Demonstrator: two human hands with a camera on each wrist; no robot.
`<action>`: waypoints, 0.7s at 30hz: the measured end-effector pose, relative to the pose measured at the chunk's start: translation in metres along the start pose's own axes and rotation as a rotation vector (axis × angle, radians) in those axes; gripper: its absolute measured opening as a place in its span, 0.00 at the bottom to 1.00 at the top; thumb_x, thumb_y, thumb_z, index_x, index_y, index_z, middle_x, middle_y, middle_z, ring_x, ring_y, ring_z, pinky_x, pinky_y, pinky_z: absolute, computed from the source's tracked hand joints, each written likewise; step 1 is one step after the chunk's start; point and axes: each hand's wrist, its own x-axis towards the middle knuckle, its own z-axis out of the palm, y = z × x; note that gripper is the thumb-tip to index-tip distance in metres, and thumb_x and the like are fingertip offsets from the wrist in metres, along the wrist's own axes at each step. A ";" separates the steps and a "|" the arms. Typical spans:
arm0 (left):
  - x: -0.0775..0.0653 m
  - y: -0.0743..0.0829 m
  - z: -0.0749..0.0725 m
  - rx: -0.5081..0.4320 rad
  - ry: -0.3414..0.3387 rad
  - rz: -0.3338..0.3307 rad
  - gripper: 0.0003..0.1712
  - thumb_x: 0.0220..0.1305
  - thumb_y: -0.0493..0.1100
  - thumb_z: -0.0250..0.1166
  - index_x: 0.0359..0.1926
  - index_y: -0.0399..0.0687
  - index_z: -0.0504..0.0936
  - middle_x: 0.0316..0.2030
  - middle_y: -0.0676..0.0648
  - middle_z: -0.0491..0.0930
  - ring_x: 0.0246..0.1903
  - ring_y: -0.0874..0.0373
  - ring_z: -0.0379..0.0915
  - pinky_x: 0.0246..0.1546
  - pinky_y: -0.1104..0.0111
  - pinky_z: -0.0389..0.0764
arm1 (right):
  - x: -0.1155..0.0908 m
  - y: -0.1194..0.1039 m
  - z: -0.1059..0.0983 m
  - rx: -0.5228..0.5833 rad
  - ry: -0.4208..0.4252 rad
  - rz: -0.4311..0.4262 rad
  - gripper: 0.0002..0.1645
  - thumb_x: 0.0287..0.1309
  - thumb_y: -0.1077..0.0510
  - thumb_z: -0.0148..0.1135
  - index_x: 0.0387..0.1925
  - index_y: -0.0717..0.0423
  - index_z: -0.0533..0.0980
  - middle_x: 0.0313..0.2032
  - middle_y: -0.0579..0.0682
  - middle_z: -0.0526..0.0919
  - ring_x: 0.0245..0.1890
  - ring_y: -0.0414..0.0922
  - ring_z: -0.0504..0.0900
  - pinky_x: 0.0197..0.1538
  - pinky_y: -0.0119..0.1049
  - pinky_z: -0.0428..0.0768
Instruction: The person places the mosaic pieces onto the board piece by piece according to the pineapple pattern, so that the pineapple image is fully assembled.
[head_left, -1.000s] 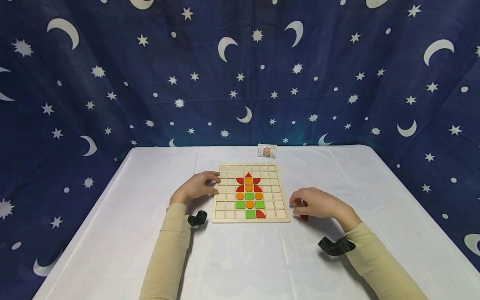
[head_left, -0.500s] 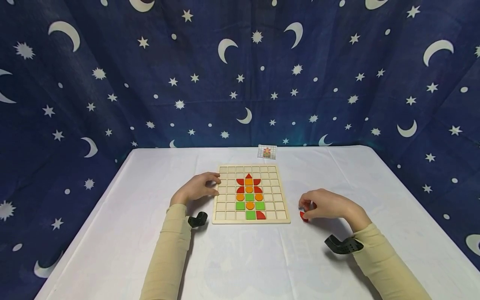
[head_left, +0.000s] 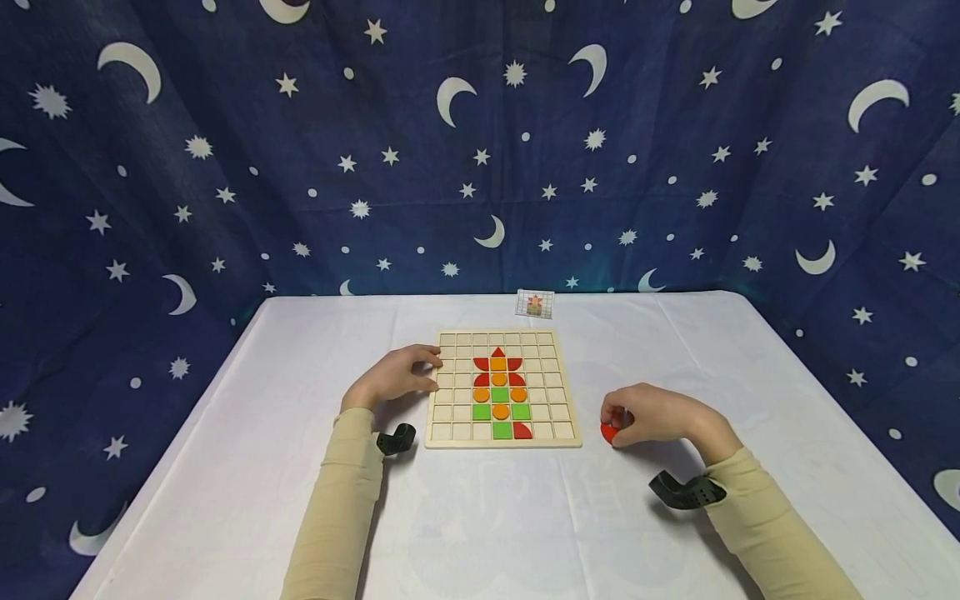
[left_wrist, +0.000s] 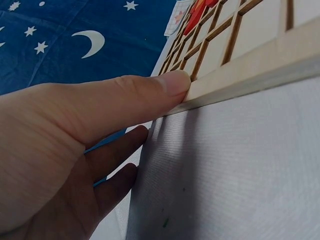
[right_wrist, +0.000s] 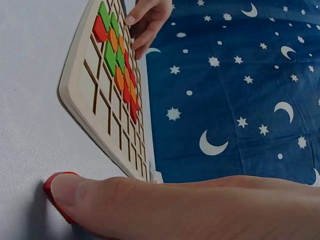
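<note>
Across the wooden grid board [head_left: 553, 425] runs a figure of red, orange and green tiles. My left hand [head_left: 395, 372] rests at the board's left edge. In the left wrist view its thumb [left_wrist: 175, 84] lies straight against the wooden rim, and two other fingers reach toward the same side. To the right of the board, my right hand [head_left: 654, 414] pinches a red tile [head_left: 608, 432] with a rounded edge, low over the white cloth. Seen from the right wrist, the thumb covers much of that red tile [right_wrist: 49, 185].
A small picture card [head_left: 535, 304] with a coloured figure on a grid lies behind the board. White cloth [head_left: 480, 525] covers the table. A dark blue curtain [head_left: 405, 208] with moons and stars hangs at the back and sides.
My right hand has moved slightly right, away from the board, with its fingers now closer around the red tile. The left hand and the board's tiles look unchanged.
</note>
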 end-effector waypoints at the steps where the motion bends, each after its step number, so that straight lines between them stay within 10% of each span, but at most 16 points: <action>1: 0.000 0.000 0.000 0.001 0.000 0.001 0.24 0.57 0.40 0.72 0.56 0.41 0.81 0.67 0.43 0.68 0.69 0.44 0.57 0.69 0.52 0.60 | 0.000 0.000 0.001 -0.003 0.001 0.002 0.11 0.47 0.61 0.72 0.33 0.51 0.77 0.27 0.38 0.74 0.28 0.36 0.70 0.33 0.31 0.72; 21: -0.001 0.002 0.000 -0.002 0.002 -0.006 0.24 0.58 0.40 0.72 0.56 0.41 0.80 0.68 0.43 0.67 0.70 0.44 0.57 0.69 0.52 0.60 | 0.009 0.001 0.010 -0.080 0.106 0.020 0.09 0.55 0.55 0.70 0.35 0.50 0.77 0.25 0.37 0.73 0.27 0.35 0.69 0.32 0.31 0.72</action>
